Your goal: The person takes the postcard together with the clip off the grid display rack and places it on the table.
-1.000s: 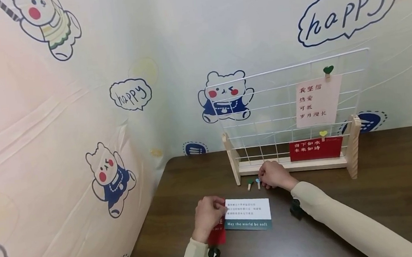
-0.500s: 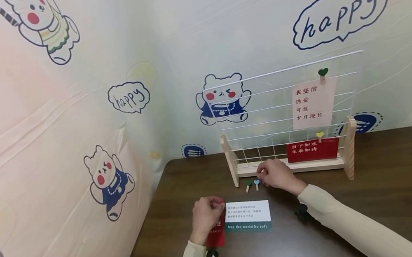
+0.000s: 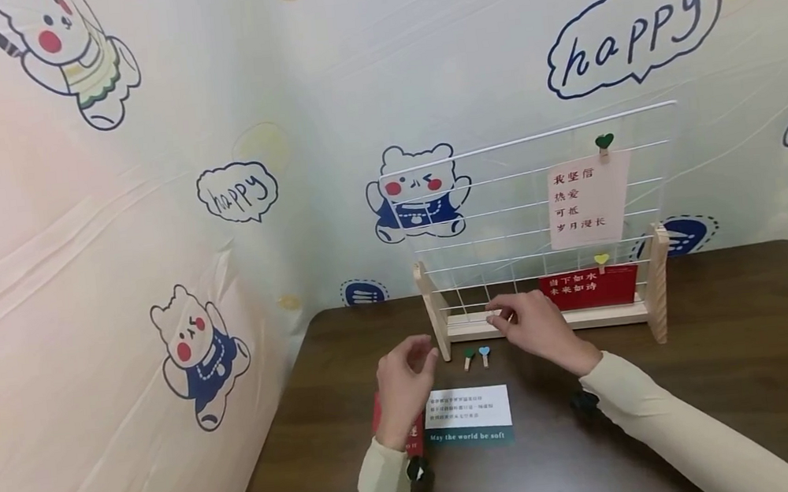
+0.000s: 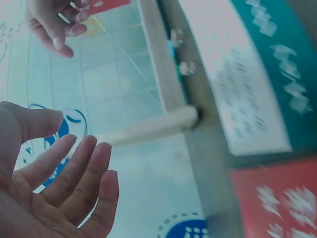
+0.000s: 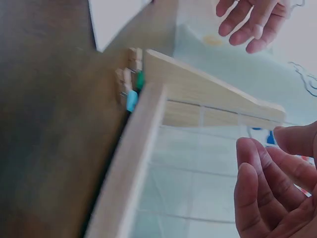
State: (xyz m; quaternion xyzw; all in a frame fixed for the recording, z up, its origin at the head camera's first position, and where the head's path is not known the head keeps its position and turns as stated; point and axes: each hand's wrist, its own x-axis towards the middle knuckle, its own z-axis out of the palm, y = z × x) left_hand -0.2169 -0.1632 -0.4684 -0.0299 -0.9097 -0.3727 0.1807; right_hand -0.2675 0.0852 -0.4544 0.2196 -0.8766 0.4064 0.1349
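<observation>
My left hand [image 3: 405, 383] is raised over a red card [image 3: 415, 432], its fingers loosely bent with nothing between them. In the left wrist view, the thumb and fingers [image 4: 79, 191] stand apart. Beside the red card lies a white card with a green band [image 3: 467, 409]. My right hand [image 3: 539, 331] hovers at the lower front of a wire grid rack [image 3: 476, 324] on wooden feet. Its thumb and fingers are loosely curled around bare air in the right wrist view. A green heart clothespin [image 3: 468, 358] and a blue heart clothespin [image 3: 485, 356] lie on the table between the hands.
A pale pink card [image 3: 587, 199] hangs on the grid from a green heart clothespin [image 3: 604, 143]. Lower down, a yellow heart clothespin [image 3: 601, 262] holds another red card [image 3: 615, 286]. A printed cloth wall [image 3: 335, 228] rises behind the brown table [image 3: 734, 372].
My left hand has let go of the red card and lifted off it toward the rack. The right hand has risen slightly from the table beside the clothespins.
</observation>
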